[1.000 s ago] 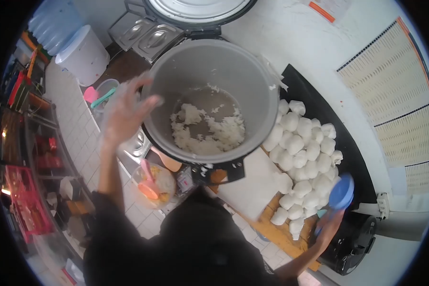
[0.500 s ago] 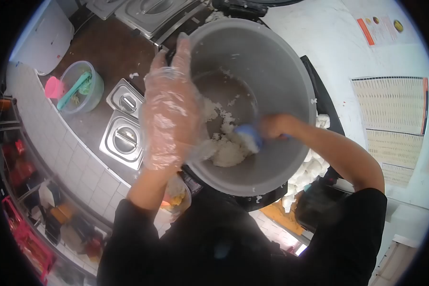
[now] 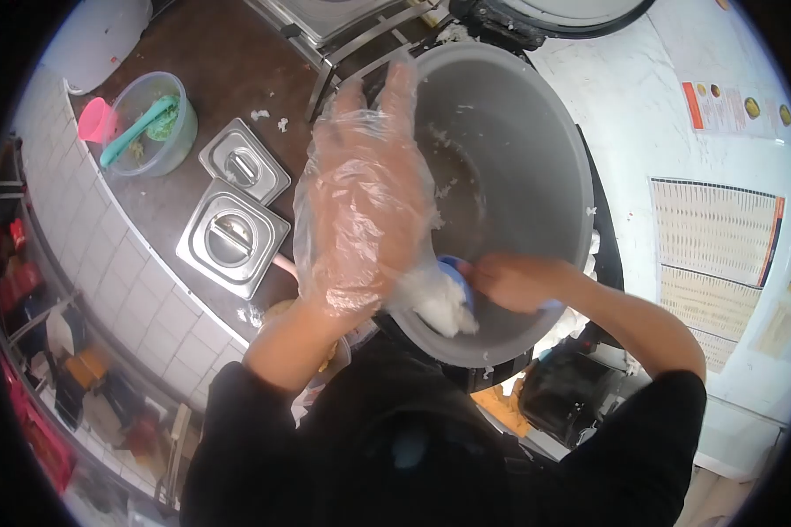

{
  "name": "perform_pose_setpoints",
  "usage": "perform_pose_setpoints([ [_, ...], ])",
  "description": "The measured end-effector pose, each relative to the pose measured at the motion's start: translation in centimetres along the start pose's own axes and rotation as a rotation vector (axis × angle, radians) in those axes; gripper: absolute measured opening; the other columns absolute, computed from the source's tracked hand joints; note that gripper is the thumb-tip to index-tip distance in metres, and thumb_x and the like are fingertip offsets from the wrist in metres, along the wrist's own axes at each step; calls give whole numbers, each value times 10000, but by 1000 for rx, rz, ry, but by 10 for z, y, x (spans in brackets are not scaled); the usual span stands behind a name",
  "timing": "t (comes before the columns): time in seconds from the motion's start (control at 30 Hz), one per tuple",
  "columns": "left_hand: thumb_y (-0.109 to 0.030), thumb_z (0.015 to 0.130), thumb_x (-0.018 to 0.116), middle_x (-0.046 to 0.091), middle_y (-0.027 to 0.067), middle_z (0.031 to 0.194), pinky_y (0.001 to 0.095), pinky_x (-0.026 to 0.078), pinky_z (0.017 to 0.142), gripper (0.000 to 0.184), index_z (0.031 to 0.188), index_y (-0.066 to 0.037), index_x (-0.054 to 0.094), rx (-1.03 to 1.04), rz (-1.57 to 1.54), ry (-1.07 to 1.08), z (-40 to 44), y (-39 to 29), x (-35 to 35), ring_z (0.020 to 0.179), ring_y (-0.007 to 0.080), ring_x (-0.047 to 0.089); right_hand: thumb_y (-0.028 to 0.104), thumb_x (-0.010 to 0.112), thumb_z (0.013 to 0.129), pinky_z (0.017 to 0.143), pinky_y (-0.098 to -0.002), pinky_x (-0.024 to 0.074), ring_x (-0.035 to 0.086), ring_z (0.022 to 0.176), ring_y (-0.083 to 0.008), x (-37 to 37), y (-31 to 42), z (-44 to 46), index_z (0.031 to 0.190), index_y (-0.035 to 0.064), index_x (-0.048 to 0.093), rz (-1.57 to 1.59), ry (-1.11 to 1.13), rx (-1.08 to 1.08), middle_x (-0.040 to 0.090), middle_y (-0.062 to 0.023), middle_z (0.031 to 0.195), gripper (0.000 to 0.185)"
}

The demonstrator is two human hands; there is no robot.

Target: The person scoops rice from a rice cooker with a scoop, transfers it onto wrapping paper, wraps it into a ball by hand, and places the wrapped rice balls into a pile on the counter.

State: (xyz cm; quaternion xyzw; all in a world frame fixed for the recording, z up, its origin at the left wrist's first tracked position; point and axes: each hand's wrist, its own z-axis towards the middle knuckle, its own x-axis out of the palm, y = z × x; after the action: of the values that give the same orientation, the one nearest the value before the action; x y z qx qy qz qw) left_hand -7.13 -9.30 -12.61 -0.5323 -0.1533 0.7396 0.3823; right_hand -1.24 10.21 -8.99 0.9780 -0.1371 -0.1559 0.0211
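From where I stand, the person leans over a deep grey pot, its lid swung up at the far side. The right hand has its fingers closed round a blue scoop, low inside the pot at the near wall. A clump of white rice sits against the scoop, with stray grains stuck to the pot's floor and wall. The left hand, in a clear plastic glove, lies back-up over the pot's left rim, fingers stretched out and two of them apart; I can't tell whether the palm bears on the rim.

Left of the pot, on the brown counter, stand two lidded steel containers, the smaller just beyond the larger, which is near the counter's left edge. Farther along that edge are a clear tub, with a green utensil in it, and a pink cup.
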Motion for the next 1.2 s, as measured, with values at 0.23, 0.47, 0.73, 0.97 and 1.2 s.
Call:
perform_pose_setpoints([
  [0.23,-158,841,635,561,223,1272,399,489,926,704,1496,-79,388,-33,-56,-5,2,-3,-1,1106,356,585,332,339,1049,777,-445,537,693,799,-310,-18,-23,78,1045,35,673,-351,-87,-144,691,-211,959,447],
  [0.47,-71,915,583,579,227,1322,390,505,930,579,1475,-118,446,-180,-100,41,7,-18,-3,1109,352,620,281,424,1025,808,-460,545,654,911,-392,-77,-46,127,977,66,679,-493,-778,-419,689,-185,1012,337],
  [0.73,-38,916,583,610,217,1285,373,500,937,527,1433,-86,495,-185,-201,74,7,-20,-5,1099,342,649,356,342,1059,821,-489,507,648,876,-421,0,-31,84,1037,6,676,-429,-123,-462,677,-226,857,485],
  [0.97,-48,914,580,608,215,1294,382,493,949,523,1428,-83,493,-35,-141,-43,2,-9,2,1123,352,637,427,330,1066,844,-498,502,654,913,-417,8,-32,-26,951,-23,679,-315,-246,-277,665,-257,873,581],
  [1.2,-62,911,590,619,218,1257,389,496,925,518,1420,-60,495,21,-200,-47,-3,-2,6,1081,358,637,450,286,1071,849,-501,496,661,906,-414,-5,-23,-31,951,-38,667,-182,-5,-107,667,-253,903,630],
])
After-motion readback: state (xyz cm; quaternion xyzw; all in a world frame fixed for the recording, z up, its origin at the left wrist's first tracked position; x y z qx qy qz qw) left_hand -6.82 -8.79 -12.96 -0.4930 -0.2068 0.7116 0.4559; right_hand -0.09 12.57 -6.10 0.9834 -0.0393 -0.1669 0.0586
